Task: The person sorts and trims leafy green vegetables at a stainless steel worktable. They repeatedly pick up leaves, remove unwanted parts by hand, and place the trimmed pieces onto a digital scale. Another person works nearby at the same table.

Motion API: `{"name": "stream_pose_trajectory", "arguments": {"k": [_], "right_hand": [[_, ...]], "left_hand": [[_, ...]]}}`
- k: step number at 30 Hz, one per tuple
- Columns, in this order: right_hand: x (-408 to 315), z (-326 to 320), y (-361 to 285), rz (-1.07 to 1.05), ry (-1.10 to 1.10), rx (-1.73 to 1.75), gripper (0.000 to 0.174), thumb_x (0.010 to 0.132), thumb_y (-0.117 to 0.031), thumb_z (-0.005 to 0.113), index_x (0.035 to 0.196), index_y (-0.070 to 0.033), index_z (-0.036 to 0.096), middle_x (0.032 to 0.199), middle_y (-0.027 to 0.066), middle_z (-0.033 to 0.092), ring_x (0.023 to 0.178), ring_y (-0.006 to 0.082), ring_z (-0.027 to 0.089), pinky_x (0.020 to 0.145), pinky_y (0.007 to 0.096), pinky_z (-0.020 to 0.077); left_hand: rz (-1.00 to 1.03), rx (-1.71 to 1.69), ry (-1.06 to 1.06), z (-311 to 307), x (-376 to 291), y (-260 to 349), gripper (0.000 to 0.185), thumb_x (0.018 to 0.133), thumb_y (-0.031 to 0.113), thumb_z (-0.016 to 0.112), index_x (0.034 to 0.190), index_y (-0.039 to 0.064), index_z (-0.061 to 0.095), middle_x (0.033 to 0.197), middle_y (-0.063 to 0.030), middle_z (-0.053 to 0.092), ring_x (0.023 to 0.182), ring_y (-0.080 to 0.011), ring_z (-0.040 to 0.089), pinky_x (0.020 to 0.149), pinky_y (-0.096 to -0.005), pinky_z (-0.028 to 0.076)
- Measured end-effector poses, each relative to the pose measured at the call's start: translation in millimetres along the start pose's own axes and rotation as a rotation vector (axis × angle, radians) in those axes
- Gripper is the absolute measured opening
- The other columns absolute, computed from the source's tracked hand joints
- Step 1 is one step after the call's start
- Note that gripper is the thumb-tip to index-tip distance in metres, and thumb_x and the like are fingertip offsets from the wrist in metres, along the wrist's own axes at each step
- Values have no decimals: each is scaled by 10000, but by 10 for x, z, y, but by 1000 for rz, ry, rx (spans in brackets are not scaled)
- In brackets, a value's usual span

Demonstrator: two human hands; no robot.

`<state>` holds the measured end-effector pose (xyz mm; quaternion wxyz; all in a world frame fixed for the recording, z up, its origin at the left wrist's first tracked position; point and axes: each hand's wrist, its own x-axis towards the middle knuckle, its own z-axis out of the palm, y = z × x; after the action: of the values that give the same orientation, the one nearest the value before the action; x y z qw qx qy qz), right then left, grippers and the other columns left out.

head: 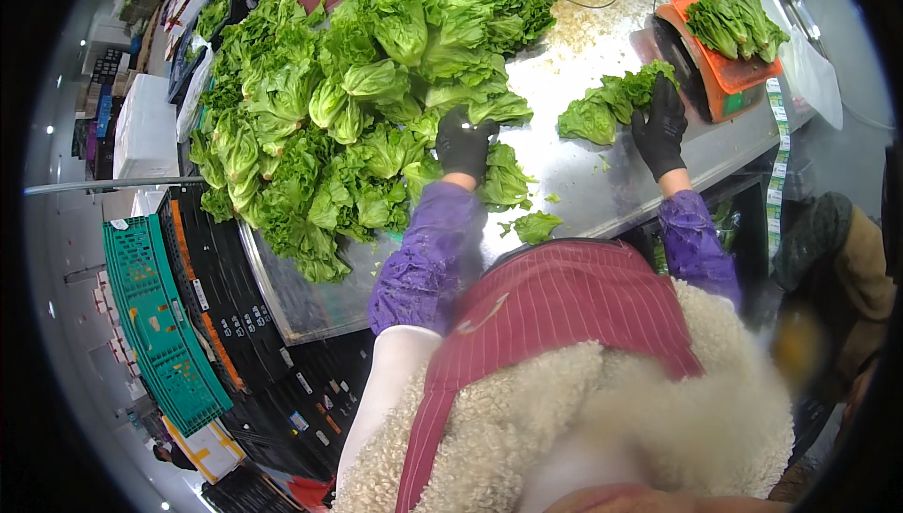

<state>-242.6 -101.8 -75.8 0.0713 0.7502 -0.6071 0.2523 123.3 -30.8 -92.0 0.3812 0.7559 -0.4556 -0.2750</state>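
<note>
My left hand (462, 143), in a black glove, is at the right edge of a large pile of green lettuce (381, 83). Its thumb and fingers are apart, with bright metal showing between them. A loose lettuce head (505, 178) lies just right of that wrist. My right hand (661, 125), also black-gloved, grips the leafy end of a small bunch of lettuce (596, 114) lying on the metal table (585, 192). Beyond this hand stands an orange weighing scale (734, 100). Several lettuce heads (737, 23) rest on its orange tray (765, 72).
A torn leaf (536, 227) lies near the table's front edge. A strip of printed labels (776, 167) hangs by the scale, near clear plastic bags (811, 76). Black crates (233, 287) and a green crate (166, 322) stand at left. Someone's sleeve (864, 266) shows at right.
</note>
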Motion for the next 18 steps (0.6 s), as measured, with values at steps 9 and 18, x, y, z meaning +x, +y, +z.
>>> {"name": "stream_pose_trajectory", "arguments": {"k": [9,18], "right_hand": [[-341,-346,-974,101,-406,947,567,939,-196,753,1427,-7,534,1244,181,656,999,252,685,854,382,568],[-613,-379,-1515,35,-873,935,570,962,-301,705,1410,20,559,1170,165,715,961,250,715,867,363,566]], "left_hand": [[-277,-558,116,18,-190,-12,418,878,236,808,1158,-19,632,1058,-150,708,901,-223,678,813,-350,544],[-418,-627,-48,105,200,63,518,854,148,846,1239,-52,562,949,-154,687,704,-224,687,621,-352,597]]}}
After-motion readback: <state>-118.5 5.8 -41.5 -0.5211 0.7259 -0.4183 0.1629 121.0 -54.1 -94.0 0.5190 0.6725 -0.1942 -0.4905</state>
